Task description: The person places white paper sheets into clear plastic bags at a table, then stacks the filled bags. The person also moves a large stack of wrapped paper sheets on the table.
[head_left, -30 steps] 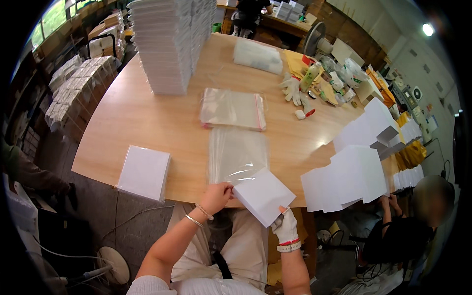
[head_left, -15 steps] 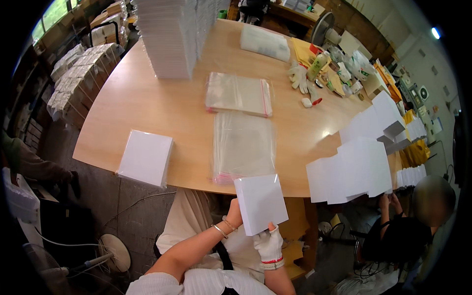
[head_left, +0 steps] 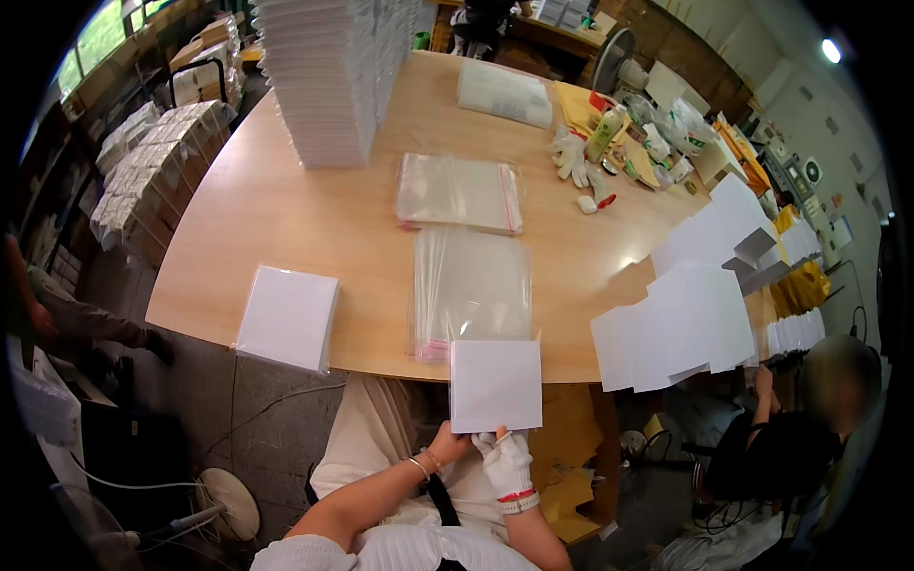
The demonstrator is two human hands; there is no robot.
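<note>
A flat white box (head_left: 496, 386) is between my two hands at the table's front edge, its upper part overlapping the clear bags. My left hand (head_left: 449, 443), with bracelets at the wrist, holds the box's lower left corner; its fingertips are hidden beneath. My right hand (head_left: 506, 464), in a white glove with bare fingertips, grips the lower edge, thumb on top. A pile of clear plastic bags (head_left: 473, 285) lies just beyond, and a second stack of clear bags (head_left: 457, 190) farther back. To the left rests another white box (head_left: 288, 317) in clear film.
A tall stack of white pieces (head_left: 319, 105) stands at the far left. Folded white boxes (head_left: 676, 328) occupy the right side, beside a seated person (head_left: 776, 447). Gloves (head_left: 571, 157), a bottle (head_left: 606, 131) and clutter lie far right. An open carton (head_left: 595, 457) is below the table.
The held box has turned straighter and moved slightly left and toward me. Both hands have shifted to its lower edge, with the gloved hand moving left, closer to the other.
</note>
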